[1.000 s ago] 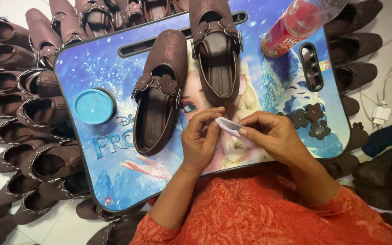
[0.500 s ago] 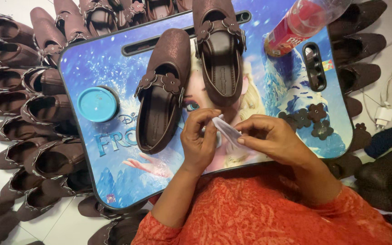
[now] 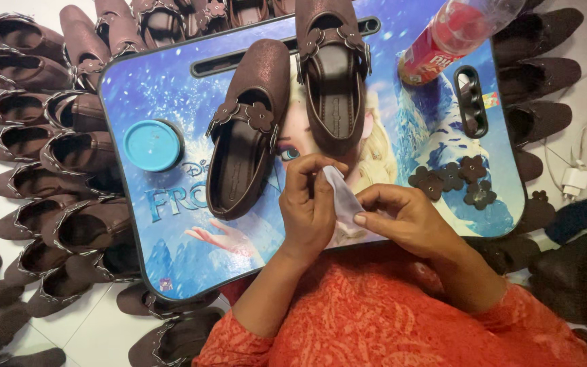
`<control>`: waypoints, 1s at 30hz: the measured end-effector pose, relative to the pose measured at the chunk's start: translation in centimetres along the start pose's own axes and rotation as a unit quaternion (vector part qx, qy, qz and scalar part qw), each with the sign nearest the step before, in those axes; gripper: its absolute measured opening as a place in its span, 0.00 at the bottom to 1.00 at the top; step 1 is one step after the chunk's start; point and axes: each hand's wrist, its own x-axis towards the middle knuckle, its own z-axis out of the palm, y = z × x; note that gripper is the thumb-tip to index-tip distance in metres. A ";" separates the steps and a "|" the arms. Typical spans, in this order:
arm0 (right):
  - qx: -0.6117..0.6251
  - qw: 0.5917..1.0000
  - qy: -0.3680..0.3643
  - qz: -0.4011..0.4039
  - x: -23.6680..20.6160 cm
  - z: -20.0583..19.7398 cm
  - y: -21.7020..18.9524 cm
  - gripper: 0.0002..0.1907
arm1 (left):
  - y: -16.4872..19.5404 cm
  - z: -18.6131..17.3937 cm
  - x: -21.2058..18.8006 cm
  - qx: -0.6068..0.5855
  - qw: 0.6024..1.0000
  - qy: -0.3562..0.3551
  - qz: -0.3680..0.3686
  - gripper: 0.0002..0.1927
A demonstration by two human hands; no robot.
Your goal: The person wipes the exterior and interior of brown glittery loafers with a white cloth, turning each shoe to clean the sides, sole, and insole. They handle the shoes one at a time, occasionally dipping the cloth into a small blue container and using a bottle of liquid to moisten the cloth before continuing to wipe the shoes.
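Grip: both our hands pinch one small clear plastic packet [image 3: 343, 202]; left hand [image 3: 310, 204] closes thumb and fingers on its upper end, right hand [image 3: 409, 217] clamps the lower end between thumb and forefinger.
Packet position: held just above the near edge of the lap tray [image 3: 171, 272], between the two hands, tilted with its point upward.
Tray: blue, printed with a cartoon picture, tilted across our lap; slot handle along the far edge.
On tray, left: round blue lid [image 3: 152, 145], well apart from the hands.
On tray, centre: two brown shoes with flower trims; the left brown shoe [image 3: 246, 129] lies just beside our left hand, the right brown shoe [image 3: 333, 68] lies beyond it, toe towards us.
On tray, right: loose brown flower trims [image 3: 453, 178] in a small cluster near our right hand; a black oblong piece [image 3: 471, 100] beyond them.
Far right corner: red plastic bottle [image 3: 443, 37] lying slanted, its top cut off by the frame edge.
Floor: many more brown shoes [image 3: 42, 163] packed around the tray; white charger and cable [image 3: 574, 178] at right.
In the way: our left fingers cover the packet's top.
Hard to make out: the packet's contents; we cannot tell what it holds.
Cut off: the orange sleeve [image 3: 388, 326] hides the tray's near side.
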 end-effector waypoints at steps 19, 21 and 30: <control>0.058 0.975 -0.031 -0.210 -3.6 0.2 1.5 0.06 | 1.2 2.0 -2.1 -0.020 0.966 -0.109 -0.232 0.08; 0.090 0.976 -0.013 -0.200 -3.8 0.5 1.7 0.07 | 0.6 2.3 -2.5 -0.042 0.970 -0.112 -0.212 0.08; 0.001 0.943 0.097 -0.320 -3.5 0.9 2.4 0.10 | -0.6 4.3 -3.3 -0.169 0.950 -0.179 -0.194 0.09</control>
